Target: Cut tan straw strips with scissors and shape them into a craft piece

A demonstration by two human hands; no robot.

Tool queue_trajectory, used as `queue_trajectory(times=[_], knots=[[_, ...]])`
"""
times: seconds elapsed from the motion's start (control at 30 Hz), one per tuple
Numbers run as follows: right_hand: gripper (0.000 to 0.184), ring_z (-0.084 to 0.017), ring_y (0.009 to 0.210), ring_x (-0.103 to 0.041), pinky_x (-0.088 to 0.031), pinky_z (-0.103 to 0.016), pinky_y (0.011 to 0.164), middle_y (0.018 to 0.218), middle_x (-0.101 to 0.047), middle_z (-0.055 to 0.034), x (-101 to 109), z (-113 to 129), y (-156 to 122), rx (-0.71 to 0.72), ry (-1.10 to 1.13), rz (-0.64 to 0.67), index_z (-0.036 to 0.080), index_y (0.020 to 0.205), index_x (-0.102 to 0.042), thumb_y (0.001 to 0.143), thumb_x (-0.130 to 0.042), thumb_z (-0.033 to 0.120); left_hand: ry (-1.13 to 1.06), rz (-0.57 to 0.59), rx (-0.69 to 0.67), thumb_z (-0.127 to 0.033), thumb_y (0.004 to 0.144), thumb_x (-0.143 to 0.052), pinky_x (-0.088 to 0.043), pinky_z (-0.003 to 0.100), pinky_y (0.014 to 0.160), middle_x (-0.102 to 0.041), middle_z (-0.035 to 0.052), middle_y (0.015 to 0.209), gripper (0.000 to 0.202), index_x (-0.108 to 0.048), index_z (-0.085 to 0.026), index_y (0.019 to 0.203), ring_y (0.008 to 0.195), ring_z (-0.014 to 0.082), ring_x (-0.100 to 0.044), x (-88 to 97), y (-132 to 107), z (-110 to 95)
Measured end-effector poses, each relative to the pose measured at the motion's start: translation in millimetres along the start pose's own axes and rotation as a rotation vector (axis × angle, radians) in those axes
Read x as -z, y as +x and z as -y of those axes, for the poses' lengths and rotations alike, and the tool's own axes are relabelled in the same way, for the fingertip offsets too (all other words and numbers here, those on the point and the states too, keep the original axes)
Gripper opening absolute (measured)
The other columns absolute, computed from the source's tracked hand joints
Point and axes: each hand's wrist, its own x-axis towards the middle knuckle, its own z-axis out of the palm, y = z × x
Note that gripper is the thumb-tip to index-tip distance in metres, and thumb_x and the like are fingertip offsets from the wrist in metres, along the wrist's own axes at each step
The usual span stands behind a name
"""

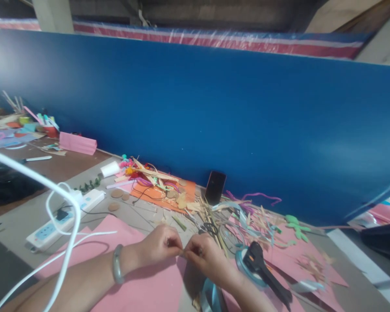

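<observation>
Thin pale strip (183, 254) over pink paper (143, 294)

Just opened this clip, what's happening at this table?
A person works at a cluttered craft table. The left hand and right hand meet over a pink paper sheet, fingers pinching a small pale piece between them; it is too small to identify. A black tool lies beside the right hand, scissors just beyond.

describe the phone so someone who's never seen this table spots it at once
Find the long blue partition behind the table. At its foot, right of the orange sheet, a phone leans upright against it. It is the only dark, smooth rectangle among pale strips and ribbon scraps.
</observation>
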Motion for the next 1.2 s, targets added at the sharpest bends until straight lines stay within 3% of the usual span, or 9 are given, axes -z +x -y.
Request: queue_trajectory(times=[0.23, 0.47, 0.73, 0.9, 1.07, 1.2], knots=[[0.017, -0.015, 0.064, -0.055, -0.037, -0.026, 0.067, 0.062, -0.067, 0.0017, 15.1, -6.6, -6.3, 0.016, -0.071, 0.099, 0.022, 0.066, -0.069, 0.071, -0.059, 0.01, 0.099, 0.021, -0.036, -0.025, 0.081, -0.061, -0.041, 0.024, 0.066, -0.069, 0.0038, 0.072, 0.015, -0.074, -0.019, 0.077, 0.068, 0.0152, -0.059, -0.3, -2.2, 3.5], [0.028, -0.016, 0.058, -0.057, -0.039, -0.026, 0.067, 0.059, -0.069, 0.0019, 18.8, -23.1, -8.5, 0.014, -0.119, 0.194, 0.025, 0.058, -0.072, 0.056, -0.057, 0.001, 0.157, -0.246, 0.045, -0.019, 0.079, -0.057, -0.041, 0.024, 0.067, -0.067, 0.0019, 0.074, 0.012, -0.069, -0.019, 0.076, 0.071, 0.0154, -0.058, 11.1, 1.0, 9.8], [0.035, -0.016, 0.06, -0.063, -0.04, -0.027, 0.074, 0.06, -0.071, 0.0025, 25.0, -14.7, -5.0, 0.017, -0.119, 0.264, 0.025, 0.058, -0.072, 0.054, -0.049, -0.001, 0.055, -0.408, 0.154, -0.025, 0.073, -0.062, -0.041, 0.023, 0.061, -0.062, -0.0003, 0.066, 0.007, -0.061, -0.017, 0.072, 0.062, 0.0132, -0.055, 26.8, 9.7, 24.0], [0.028, -0.016, 0.059, -0.06, -0.038, -0.024, 0.06, 0.061, -0.07, -0.0006, 26.7, -16.7, -3.0, -0.029, -0.188, 0.183, 0.022, 0.059, -0.071, 0.058, -0.052, 0.001, 0.069, -0.521, 0.182, -0.032, 0.076, -0.061, -0.039, 0.023, 0.058, -0.059, -0.0012, 0.062, 0.018, -0.056, -0.018, 0.067, 0.059, 0.0126, -0.052, 39.1, 13.9, 34.8], [0.019, -0.015, 0.06, -0.06, -0.039, -0.023, 0.058, 0.063, -0.068, -0.0012, 24.0, -11.7, 2.2, -0.032, -0.134, 0.101, 0.019, 0.065, -0.069, 0.069, -0.054, 0.009, 0.116, -0.626, 0.182, -0.033, 0.082, -0.052, -0.036, 0.022, 0.056, -0.051, -0.0047, 0.059, 0.02, -0.048, -0.02, 0.068, 0.056, 0.0116, -0.048, 50.5, 18.0, 43.3], [0.017, -0.014, 0.058, -0.057, -0.038, -0.022, 0.056, 0.06, -0.064, -0.0001, 27.6, -3.6, 5.1, -0.013, -0.103, 0.058, 0.018, 0.064, -0.066, 0.071, -0.053, 0.01, 0.062, -0.584, 0.241, -0.028, 0.087, -0.037, -0.034, 0.023, 0.054, -0.048, -0.0049, 0.055, 0.023, -0.046, -0.02, 0.067, 0.052, 0.0124, -0.048, 55.8, 18.7, 45.9]])
